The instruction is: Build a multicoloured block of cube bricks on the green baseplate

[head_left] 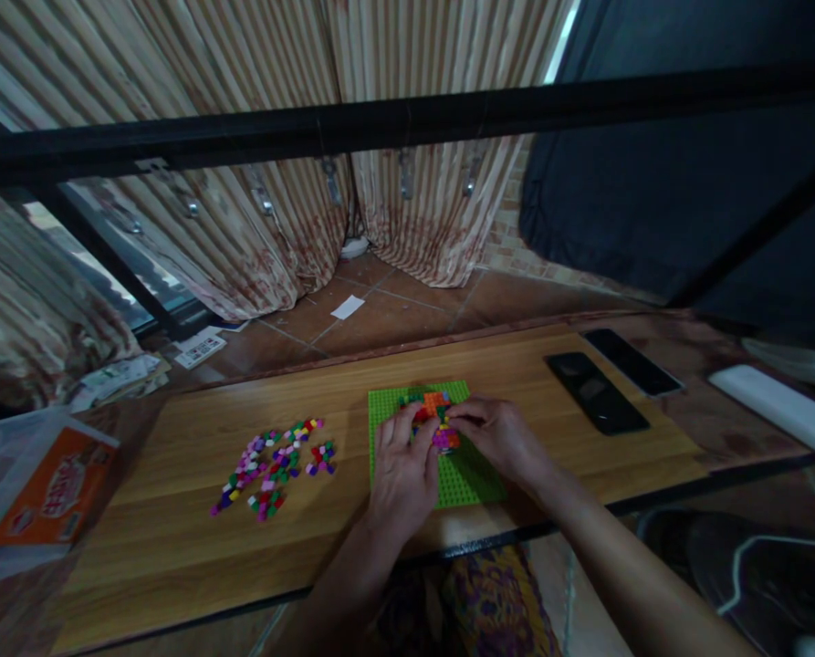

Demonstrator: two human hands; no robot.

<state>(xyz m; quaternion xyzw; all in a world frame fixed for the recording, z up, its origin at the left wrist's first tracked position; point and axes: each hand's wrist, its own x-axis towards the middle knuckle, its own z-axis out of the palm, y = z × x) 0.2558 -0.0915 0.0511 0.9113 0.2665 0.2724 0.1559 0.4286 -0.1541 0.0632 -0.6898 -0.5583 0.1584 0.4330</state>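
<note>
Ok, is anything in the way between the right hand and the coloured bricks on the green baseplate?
Nothing visible. The right hand is right at the coloured bricks on the green baseplate. The left hand, just opposite, hides some of the baseplate, so I can't see beneath it.

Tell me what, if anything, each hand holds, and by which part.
The left hand and right hand are at the small bricks on the green baseplate; whether either pinches one, and by which part, cannot be told.
</note>
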